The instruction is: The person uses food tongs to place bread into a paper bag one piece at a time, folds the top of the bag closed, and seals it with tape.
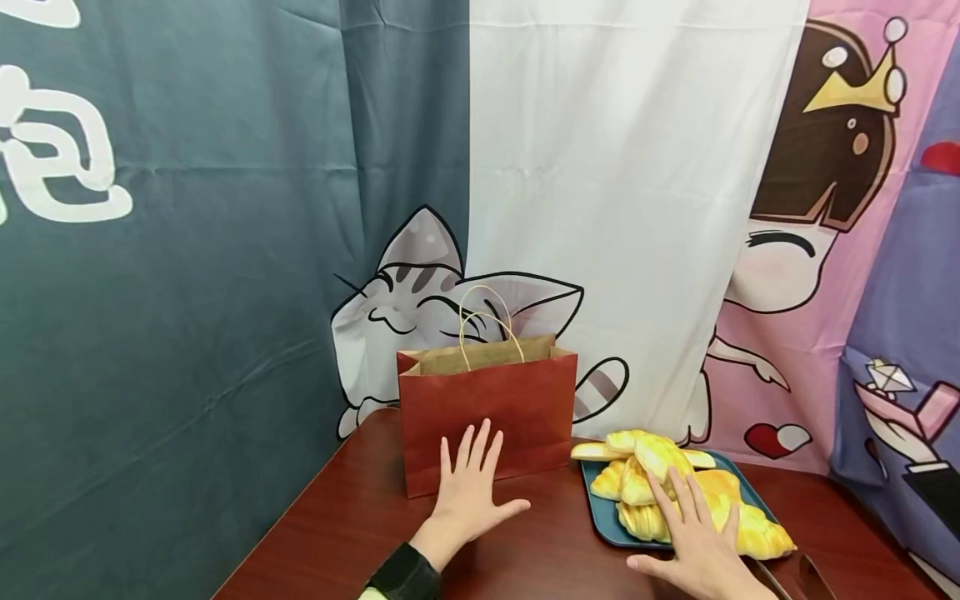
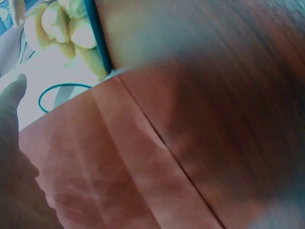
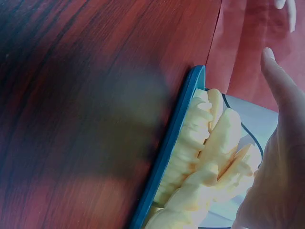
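A red paper bag (image 1: 491,417) with twisted cord handles stands upright on the table, its top open. In front of it my left hand (image 1: 468,496) is spread with straight fingers and holds nothing; in the left wrist view part of that hand (image 2: 14,157) shows beside the bag (image 2: 95,167). My right hand (image 1: 697,537), also spread and holding nothing, hovers near the front of a blue tray (image 1: 607,525). Several croissants and other bread pieces (image 1: 652,458) are heaped on the tray. The right wrist view shows the thumb side of my right hand (image 3: 281,162) near the bread (image 3: 190,143).
Brown tongs (image 1: 810,575) lie partly in view on the table at the right front, beside the tray. The dark red wooden table (image 1: 337,517) reaches back to a hanging cloth backdrop (image 1: 637,208) printed with cartoon figures.
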{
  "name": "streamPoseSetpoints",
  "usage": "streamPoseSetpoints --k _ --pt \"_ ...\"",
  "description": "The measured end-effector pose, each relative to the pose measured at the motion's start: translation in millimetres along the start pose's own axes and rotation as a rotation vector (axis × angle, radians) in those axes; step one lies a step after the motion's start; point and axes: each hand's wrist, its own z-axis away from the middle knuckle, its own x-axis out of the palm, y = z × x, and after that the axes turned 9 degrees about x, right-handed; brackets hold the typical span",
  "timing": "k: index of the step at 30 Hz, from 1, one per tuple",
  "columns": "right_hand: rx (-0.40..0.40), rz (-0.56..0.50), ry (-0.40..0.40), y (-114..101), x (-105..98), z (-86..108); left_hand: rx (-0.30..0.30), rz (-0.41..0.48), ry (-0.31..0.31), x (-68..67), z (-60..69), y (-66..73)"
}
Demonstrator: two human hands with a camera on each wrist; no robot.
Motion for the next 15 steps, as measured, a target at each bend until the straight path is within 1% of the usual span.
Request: streamPoseSetpoints --k 3,5,7,9,12,13,15 --pt "0.001 0.005 0.003 3 -1 1.5 0.03 -0.024 0.061 -9.6 -1.8 -5.9" --pt "0.004 0.009 0.0 5 -1 2.2 0.052 -0.05 0.13 -16.1 -3.4 -11.9" --pt "0.009 0.01 -0.01 7 0 2.9 0.065 -0.059 0.222 -23.6 -5.0 -18.5" --pt "0.011 0.008 -0.019 8 0 2.9 0.073 -0.043 0.334 -30.4 -6.4 -26.7" --pt "0.014 0.015 -0.022 10 1 3.7 0.081 0.012 0.494 -39.6 -7.8 -38.6" --pt "0.014 0.016 -0.023 11 1 4.2 0.08 0.033 0.538 -42.0 -8.0 -42.4" --pt "0.014 0.023 -0.021 12 1 5.2 0.065 0.08 0.606 -45.2 -7.8 -49.4"
